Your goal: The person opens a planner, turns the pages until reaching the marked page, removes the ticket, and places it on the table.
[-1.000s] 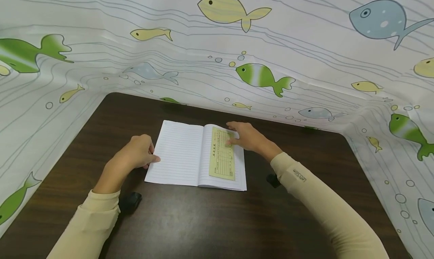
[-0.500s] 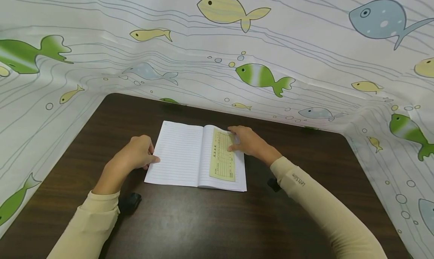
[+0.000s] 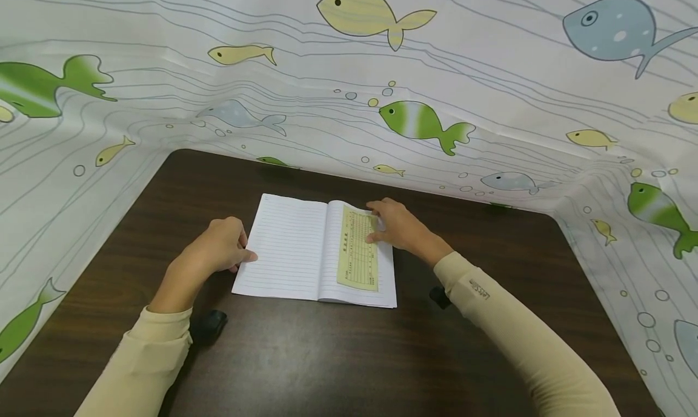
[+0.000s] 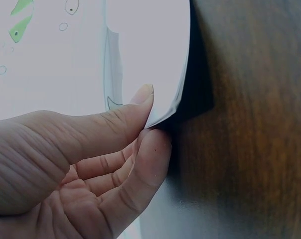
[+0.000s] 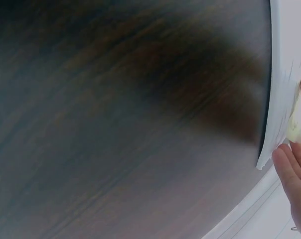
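An open notebook (image 3: 286, 247) with ruled white pages lies on the dark table. On its right page rests a yellow printed slip (image 3: 357, 259), its long side running along the page. My left hand (image 3: 220, 247) pinches the left edge of the notebook between thumb and index finger; the left wrist view shows the page corner (image 4: 160, 112) between them. My right hand (image 3: 400, 223) is at the upper right of the slip, thumb on its right edge and fingers by its top end. In the right wrist view the slip (image 5: 293, 128) shows between thumb and fingers.
The brown wooden table (image 3: 305, 356) spreads around the notebook. White sheeting (image 3: 327, 77) printed with fish rises behind and at both sides. A small black object (image 3: 209, 327) is beneath the left wrist, another black piece (image 3: 439, 297) beneath the right.
My right hand has shifted slightly toward the right and nearer, its thumb moving down to the slip's right edge. The left hand and the notebook have stayed in place.
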`<action>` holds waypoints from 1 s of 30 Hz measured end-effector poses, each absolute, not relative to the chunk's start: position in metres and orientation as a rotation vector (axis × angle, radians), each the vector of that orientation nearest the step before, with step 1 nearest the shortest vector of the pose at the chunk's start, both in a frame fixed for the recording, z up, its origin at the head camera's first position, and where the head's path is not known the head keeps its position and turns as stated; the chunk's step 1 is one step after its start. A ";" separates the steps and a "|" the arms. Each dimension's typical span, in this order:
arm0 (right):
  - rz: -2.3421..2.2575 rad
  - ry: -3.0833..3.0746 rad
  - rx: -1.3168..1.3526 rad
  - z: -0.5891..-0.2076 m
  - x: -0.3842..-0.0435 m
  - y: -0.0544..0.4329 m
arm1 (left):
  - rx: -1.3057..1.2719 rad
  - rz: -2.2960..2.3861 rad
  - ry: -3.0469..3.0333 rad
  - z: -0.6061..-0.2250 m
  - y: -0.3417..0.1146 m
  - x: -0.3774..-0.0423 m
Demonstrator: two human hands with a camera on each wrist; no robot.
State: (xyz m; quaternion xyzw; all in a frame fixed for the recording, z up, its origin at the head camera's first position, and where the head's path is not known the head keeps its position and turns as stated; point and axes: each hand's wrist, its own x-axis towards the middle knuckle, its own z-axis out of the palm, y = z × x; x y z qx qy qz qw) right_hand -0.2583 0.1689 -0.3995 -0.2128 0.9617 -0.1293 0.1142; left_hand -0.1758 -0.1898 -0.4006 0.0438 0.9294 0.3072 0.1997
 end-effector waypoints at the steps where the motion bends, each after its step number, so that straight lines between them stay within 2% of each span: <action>1: -0.383 2.822 -0.623 -0.400 -0.259 0.169 | 0.123 0.860 2.599 -0.401 -0.190 -0.176; 17: -0.652 2.930 -0.683 -0.403 -0.258 0.168 | 0.127 0.872 2.616 -0.401 -0.190 -0.173; 30: -0.868 2.863 -0.552 -0.389 -0.262 0.175 | 0.126 0.862 2.615 -0.400 -0.190 -0.174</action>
